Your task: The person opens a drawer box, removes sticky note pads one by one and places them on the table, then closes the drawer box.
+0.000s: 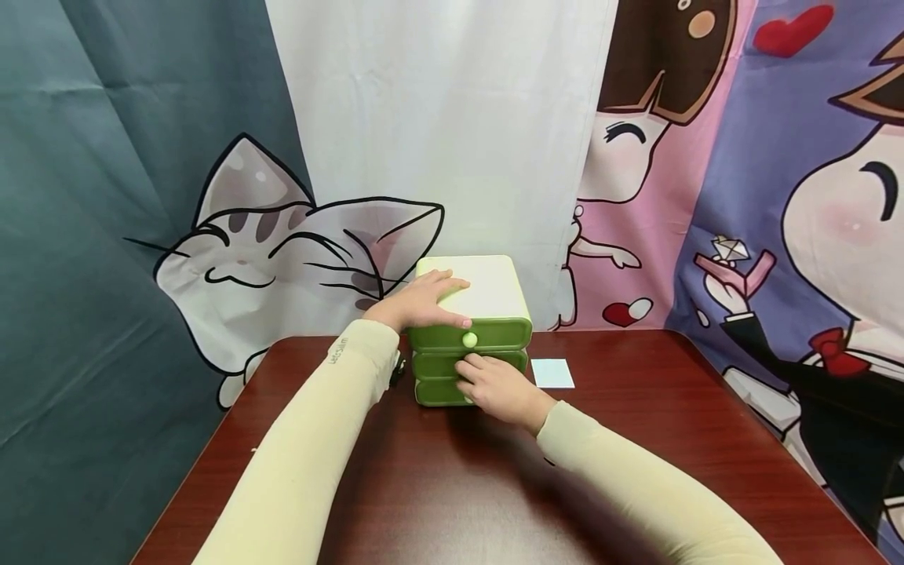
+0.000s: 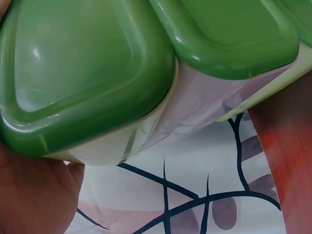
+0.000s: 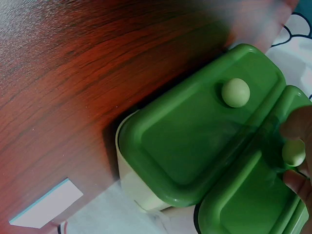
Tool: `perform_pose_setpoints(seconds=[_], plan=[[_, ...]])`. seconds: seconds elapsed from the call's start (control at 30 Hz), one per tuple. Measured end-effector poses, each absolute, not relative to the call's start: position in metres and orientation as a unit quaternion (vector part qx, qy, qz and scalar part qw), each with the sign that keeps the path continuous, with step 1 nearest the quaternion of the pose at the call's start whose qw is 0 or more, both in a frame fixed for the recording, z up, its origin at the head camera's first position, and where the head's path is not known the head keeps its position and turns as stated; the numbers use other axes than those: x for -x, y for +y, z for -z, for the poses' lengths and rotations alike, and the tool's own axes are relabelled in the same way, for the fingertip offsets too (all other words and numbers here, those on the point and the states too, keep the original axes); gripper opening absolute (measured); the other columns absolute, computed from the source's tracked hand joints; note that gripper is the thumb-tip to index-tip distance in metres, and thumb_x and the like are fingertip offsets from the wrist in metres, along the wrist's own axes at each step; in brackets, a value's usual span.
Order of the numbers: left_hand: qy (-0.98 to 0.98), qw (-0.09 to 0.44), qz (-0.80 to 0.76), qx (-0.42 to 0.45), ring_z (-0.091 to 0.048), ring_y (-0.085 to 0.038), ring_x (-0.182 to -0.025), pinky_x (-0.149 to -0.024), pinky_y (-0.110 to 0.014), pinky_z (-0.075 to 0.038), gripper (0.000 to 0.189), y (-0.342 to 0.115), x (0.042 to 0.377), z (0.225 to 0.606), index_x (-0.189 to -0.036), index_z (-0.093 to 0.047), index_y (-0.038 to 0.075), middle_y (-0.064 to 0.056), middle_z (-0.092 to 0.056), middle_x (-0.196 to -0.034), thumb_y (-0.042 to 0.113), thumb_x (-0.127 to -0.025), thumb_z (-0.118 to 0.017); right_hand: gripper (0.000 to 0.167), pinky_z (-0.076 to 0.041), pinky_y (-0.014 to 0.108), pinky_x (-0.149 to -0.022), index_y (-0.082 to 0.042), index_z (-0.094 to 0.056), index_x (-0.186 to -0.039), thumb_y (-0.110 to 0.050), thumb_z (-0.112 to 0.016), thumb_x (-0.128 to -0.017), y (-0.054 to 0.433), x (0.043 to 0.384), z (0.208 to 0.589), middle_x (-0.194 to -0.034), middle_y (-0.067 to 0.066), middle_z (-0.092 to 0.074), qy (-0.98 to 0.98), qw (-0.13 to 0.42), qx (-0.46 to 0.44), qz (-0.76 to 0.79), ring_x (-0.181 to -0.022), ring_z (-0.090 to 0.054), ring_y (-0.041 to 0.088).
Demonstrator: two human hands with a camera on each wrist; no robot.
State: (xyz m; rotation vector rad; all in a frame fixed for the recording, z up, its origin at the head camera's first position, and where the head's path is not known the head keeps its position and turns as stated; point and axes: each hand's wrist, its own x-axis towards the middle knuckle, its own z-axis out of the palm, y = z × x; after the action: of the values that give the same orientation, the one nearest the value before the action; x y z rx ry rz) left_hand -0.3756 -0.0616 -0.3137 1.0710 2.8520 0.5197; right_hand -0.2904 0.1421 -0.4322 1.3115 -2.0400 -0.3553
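Observation:
A small drawer cabinet [image 1: 473,286] with a pale top and three green drawer fronts stands on the table. My left hand [image 1: 424,300] rests on its top near the left edge, fingers spread and thumb by the front edge. With my right hand [image 1: 504,391], I pinch the round pale knob [image 3: 294,152] of the middle drawer [image 3: 258,200]; fingertips sit on either side of it. Below, the bottom drawer [image 3: 195,131] shows its own knob [image 3: 236,92]. The top drawer [image 2: 83,58] fills much of the left wrist view, and its knob [image 1: 469,340] is untouched.
A light blue paper pad [image 1: 553,373] lies on the reddish-brown table [image 1: 438,486], right of the cabinet. Some small dark object [image 1: 398,369], too small to identify, is beside my left wrist. A printed cartoon curtain [image 1: 452,118] hangs behind.

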Motion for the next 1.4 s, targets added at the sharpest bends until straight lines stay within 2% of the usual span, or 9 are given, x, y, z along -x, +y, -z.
perform_pose_setpoints(seconds=[0.27, 0.5, 0.73, 1.03, 1.17, 1.4], plan=[[0.925, 0.037, -0.159, -0.344, -0.014, -0.031, -0.154, -0.122, -0.053, -0.015, 0.085, -0.058, 0.375, 0.309, -0.156, -0.040, 0.027, -0.012, -0.021, -0.167, 0.065, -0.085, -0.066, 0.010, -0.048, 0.027, -0.081, -0.014, -0.064, -0.082, -0.011, -0.072, -0.088, 0.139, 0.295, 0.440, -0.099, 0.002, -0.054, -0.792, 0.339, -0.482, 0.159, -0.092, -0.047, 0.022], [0.932, 0.014, -0.132, -0.338, -0.020, -0.036, -0.152, -0.122, -0.054, -0.015, 0.083, -0.050, 0.371, 0.308, -0.153, -0.043, 0.022, -0.016, -0.029, -0.163, 0.062, -0.084, -0.065, 0.010, -0.048, 0.027, -0.079, -0.014, -0.064, -0.081, -0.013, -0.073, -0.084, 0.136, 0.297, 0.441, -0.097, 0.002, -0.055, -0.791, 0.347, -0.484, 0.142, -0.091, -0.046, 0.023], [0.936, -0.004, -0.106, -0.336, -0.022, -0.037, -0.151, -0.121, -0.059, -0.015, 0.085, -0.047, 0.370, 0.311, -0.153, -0.043, 0.023, -0.014, -0.031, -0.162, 0.056, -0.080, -0.071, 0.011, -0.048, 0.028, -0.078, -0.014, -0.064, -0.081, -0.013, -0.074, -0.083, 0.137, 0.298, 0.443, -0.097, 0.002, -0.055, -0.793, 0.342, -0.483, 0.142, -0.090, -0.046, 0.023], [0.935, -0.007, -0.109, -0.337, -0.021, -0.037, -0.151, -0.121, -0.057, -0.015, 0.086, -0.047, 0.372, 0.312, -0.153, -0.042, 0.024, -0.014, -0.031, -0.162, 0.056, -0.079, -0.072, 0.010, -0.049, 0.028, -0.079, -0.014, -0.065, -0.083, -0.014, -0.075, -0.084, 0.137, 0.300, 0.445, -0.098, 0.002, -0.055, -0.800, 0.332, -0.480, 0.142, -0.092, -0.046, 0.023], [0.933, -0.008, -0.110, -0.342, -0.022, -0.037, -0.151, -0.122, -0.053, -0.018, 0.084, -0.048, 0.372, 0.312, -0.152, -0.043, 0.024, -0.014, -0.032, -0.162, 0.056, -0.080, -0.072, 0.010, -0.049, 0.028, -0.080, -0.014, -0.065, -0.083, -0.016, -0.074, -0.084, 0.136, 0.300, 0.445, -0.098, 0.002, -0.055, -0.798, 0.337, -0.480, 0.141, -0.092, -0.047, 0.023], [0.933, -0.020, -0.103, -0.343, -0.032, -0.031, -0.148, -0.118, -0.045, -0.031, 0.085, -0.049, 0.375, 0.310, -0.150, -0.047, 0.024, -0.013, -0.038, -0.159, 0.058, -0.077, -0.073, 0.009, -0.048, 0.027, -0.077, -0.014, -0.065, -0.082, -0.013, -0.073, -0.086, 0.136, 0.298, 0.442, -0.097, 0.003, -0.055, -0.789, 0.348, -0.485, 0.143, -0.090, -0.046, 0.023]])
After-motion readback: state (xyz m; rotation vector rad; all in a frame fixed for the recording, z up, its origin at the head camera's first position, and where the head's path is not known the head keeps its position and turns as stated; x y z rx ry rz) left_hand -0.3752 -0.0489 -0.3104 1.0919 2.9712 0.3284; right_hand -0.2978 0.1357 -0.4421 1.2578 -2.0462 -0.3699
